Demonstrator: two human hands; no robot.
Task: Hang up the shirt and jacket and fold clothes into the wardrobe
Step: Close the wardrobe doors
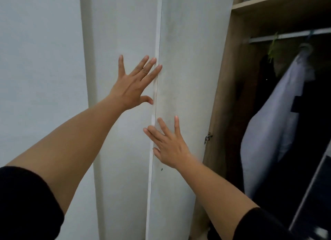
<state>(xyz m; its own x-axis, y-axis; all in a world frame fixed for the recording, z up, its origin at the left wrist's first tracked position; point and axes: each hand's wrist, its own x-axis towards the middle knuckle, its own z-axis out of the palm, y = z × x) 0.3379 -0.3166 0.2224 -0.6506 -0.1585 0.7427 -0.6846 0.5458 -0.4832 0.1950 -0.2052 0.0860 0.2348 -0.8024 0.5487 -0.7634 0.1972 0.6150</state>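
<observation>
Both hands, left hand (pixel 131 86) and right hand (pixel 169 144), are lying flat, each grip open, against the stiff wardrobe door (pixel 180 78), likely swinging lightly if pushed near its free edge.

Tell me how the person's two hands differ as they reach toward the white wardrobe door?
The left hand is higher, at the door's edge; the right hand is lower, over the door's face. The left fingers angle up-right, the right fingers up-left. Both are open with spread fingers, holding nothing.

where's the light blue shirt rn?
Head view, right side: the light blue shirt hangs from the rail inside the open wardrobe, right of the white door where both hands rest.
</observation>
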